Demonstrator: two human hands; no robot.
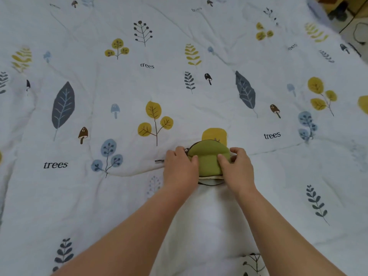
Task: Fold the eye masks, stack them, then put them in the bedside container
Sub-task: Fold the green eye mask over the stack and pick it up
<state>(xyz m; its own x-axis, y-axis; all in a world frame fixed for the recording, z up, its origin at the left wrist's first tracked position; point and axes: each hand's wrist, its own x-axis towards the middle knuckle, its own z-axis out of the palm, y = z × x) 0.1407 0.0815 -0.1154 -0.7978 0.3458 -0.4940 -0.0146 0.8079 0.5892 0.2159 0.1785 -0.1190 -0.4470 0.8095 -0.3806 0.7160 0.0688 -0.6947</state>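
Head view: a green mask (209, 158) lies on the bed (179, 92), dead ahead of the person and square between the two hands. It looks already folded in half: domed edge away from the body, straight edge toward it, so what length it has left runs roughly near to far. A cream edge (211, 177) and a dark strap (211, 183) peek out under its near side, most likely a second mask underneath, though that cannot be confirmed. Another bit of strap (159, 160) sticks out to the left.

The left hand (180, 166) flanks the mask's left edge, fingers curled, thumb laid on top of the fabric. The right hand (237, 166) mirrors it on the right edge, fingers curled, thumb pressing the top. Both touch the mask and press it down; neither lifts it.

Both hands are equally near, so a two-handed lift seems natural. No bedside container is in view; which way it lies cannot be told.
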